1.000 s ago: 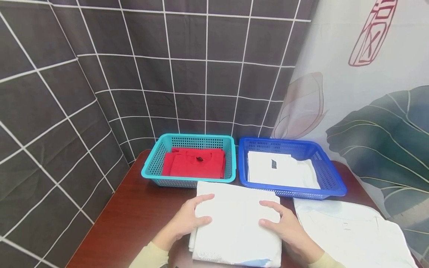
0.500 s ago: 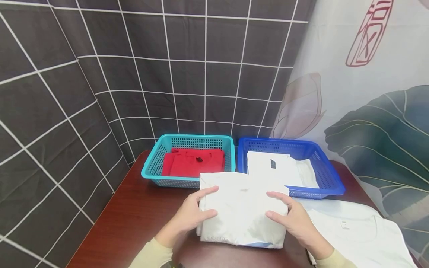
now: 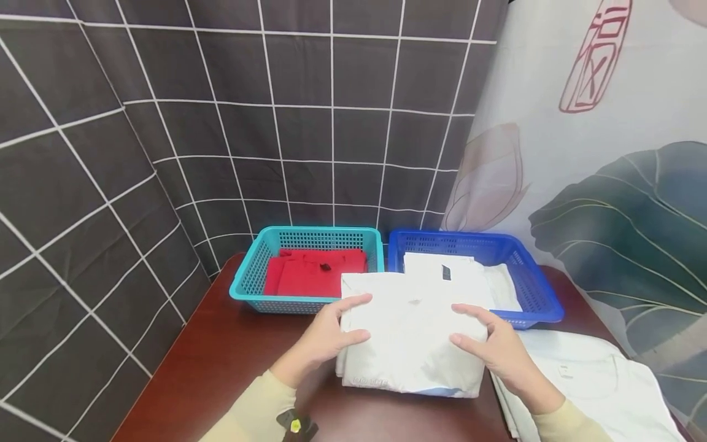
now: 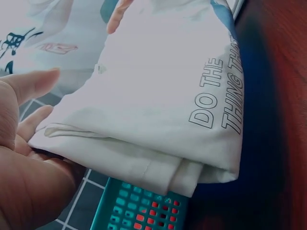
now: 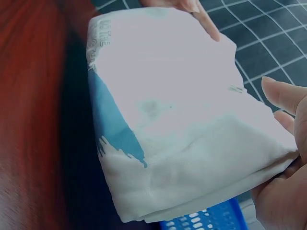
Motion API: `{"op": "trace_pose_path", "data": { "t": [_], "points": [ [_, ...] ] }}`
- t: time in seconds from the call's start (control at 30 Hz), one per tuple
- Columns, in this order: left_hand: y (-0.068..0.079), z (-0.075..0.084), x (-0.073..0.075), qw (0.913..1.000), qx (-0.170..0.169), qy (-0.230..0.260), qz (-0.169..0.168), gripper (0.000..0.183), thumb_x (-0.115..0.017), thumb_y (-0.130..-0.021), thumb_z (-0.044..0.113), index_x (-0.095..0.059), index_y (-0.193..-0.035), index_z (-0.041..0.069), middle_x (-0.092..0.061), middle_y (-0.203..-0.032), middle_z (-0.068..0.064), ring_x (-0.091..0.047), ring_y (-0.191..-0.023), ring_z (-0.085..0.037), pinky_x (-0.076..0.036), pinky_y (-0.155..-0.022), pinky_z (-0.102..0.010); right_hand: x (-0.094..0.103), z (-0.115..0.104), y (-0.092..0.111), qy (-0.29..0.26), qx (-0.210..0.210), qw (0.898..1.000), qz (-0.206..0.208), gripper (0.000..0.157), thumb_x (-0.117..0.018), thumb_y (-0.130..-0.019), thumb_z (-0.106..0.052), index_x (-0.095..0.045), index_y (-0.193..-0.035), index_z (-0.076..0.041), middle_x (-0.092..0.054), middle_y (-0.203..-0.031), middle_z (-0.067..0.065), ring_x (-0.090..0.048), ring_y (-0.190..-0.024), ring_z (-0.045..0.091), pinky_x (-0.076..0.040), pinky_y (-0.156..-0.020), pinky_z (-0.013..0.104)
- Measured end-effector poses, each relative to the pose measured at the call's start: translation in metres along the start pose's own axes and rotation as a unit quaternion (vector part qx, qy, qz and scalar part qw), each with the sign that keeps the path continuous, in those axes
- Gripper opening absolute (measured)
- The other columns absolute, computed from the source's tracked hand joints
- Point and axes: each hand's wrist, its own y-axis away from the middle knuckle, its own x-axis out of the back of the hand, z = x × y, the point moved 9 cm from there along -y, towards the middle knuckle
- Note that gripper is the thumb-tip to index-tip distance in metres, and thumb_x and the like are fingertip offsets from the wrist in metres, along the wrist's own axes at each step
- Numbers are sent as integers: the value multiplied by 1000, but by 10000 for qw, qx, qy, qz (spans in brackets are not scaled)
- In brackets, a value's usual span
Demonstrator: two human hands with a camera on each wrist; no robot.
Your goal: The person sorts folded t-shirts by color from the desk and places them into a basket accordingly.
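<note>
A folded white T-shirt (image 3: 411, 350) is held off the table between both hands, in front of the baskets. My left hand (image 3: 326, 337) grips its left side and my right hand (image 3: 505, 347) its right side. In the left wrist view, the left fingers (image 4: 36, 122) go in under the folded edge; outlined lettering shows on the T-shirt (image 4: 158, 91). A blue print patch appears on the T-shirt (image 5: 168, 120) in the right wrist view, where the right thumb (image 5: 283, 93) sits at its edge. The fingertips beneath the cloth are hidden.
A turquoise basket (image 3: 251, 294) with folded red clothing (image 3: 309, 276) stands at the back left. Beside it, a blue basket (image 3: 544, 307) contains folded white clothing (image 3: 469, 282). Another white T-shirt (image 3: 591, 387) lies at the right of the brown table (image 3: 221, 368). Patterned cloth hangs behind.
Both hands have lifted the folded T-shirt from the table and carried it forward and slightly right, toward the baskets. The baskets have not been moved.
</note>
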Motion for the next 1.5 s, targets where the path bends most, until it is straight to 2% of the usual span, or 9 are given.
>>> {"op": "trace_pose_path", "data": {
  "t": [0.17,0.37,0.53,0.63,0.77,0.87,1.13,1.3,1.5],
  "points": [
    [-22,5,-3,10000,91,4,-17,62,-79,-79,20,-55,-136,27,-55,-129,-2,-53,-115,-22,-55,-81,-31,14,0,-12,-17,18,10000,-29,54,-76,-84,-27,-58,-132,-10,-53,-136,11,-41,-127,16,-31,-91,9],
    [-54,20,-9,9998,27,-138,-126,62,-79,-79,20,-55,-136,28,-52,-135,2,-47,-124,-21,-54,-83,-31,41,4,-31,107,32,9999,-27,54,-73,-86,-29,-55,-134,-11,-51,-136,7,-39,-124,4,-36,-88,10],
    [-79,34,-12,9982,-134,-541,-228,66,-80,-78,19,-54,-138,30,-51,-136,4,-49,-121,-19,-54,-82,-29,61,2,-49,341,1,9993,-151,61,-73,-86,-32,-50,-138,-11,-45,-142,13,-34,-133,29,-40,-99,44],
    [-92,41,-12,9960,-205,-829,-278,68,-80,-78,19,-52,-139,32,-51,-135,2,-50,-117,-17,-55,-80,-28,73,-1,-59,693,34,9975,-147,67,-76,-83,-37,-50,-139,-11,-44,-144,17,-33,-133,40,-39,-95,61],
    [-105,47,-12,9935,-222,-1079,-304,69,-80,-78,17,-51,-140,32,-52,-132,-1,-52,-113,-16,-55,-77,-26,85,-4,-68,1044,93,9945,-73,69,-78,-80,-39,-52,-137,-12,-47,-140,18,-43,-125,39,-52,-84,36],
    [-112,50,-12,9938,-154,-1062,-297,69,-79,-79,15,-51,-140,32,-53,-132,-3,-53,-111,-16,-55,-76,-25,90,-4,-74,1033,88,9946,-45,67,-78,-80,-38,-53,-137,-13,-49,-138,17,-49,-116,32,-51,-71,20],
    [-140,55,-13,9975,-67,-642,-280,67,-78,-80,10,-53,-139,31,-50,-135,-3,-52,-112,-17,-55,-78,-27,110,-3,-93,1150,-17,9932,198,64,-77,-80,-41,-56,-134,-14,-49,-137,17,-46,-115,26,-46,-68,14],
    [-159,51,-11,9989,51,-413,-225,67,-79,-80,11,-53,-138,34,-48,-139,-2,-50,-115,-18,-55,-80,-29,121,-4,-111,998,-16,9948,200,64,-78,-80,-37,-56,-134,-12,-50,-136,15,-47,-110,15,-46,-67,13],
    [-177,56,-13,9995,24,-270,-138,67,-77,-80,5,-55,-137,32,-46,-144,6,-52,-118,-14,-53,-85,-29,134,-5,-130,1058,-173,9942,30,69,-77,-79,-43,-52,-137,-14,-44,-142,18,-41,-123,33,-43,-70,10]
  ]
}}
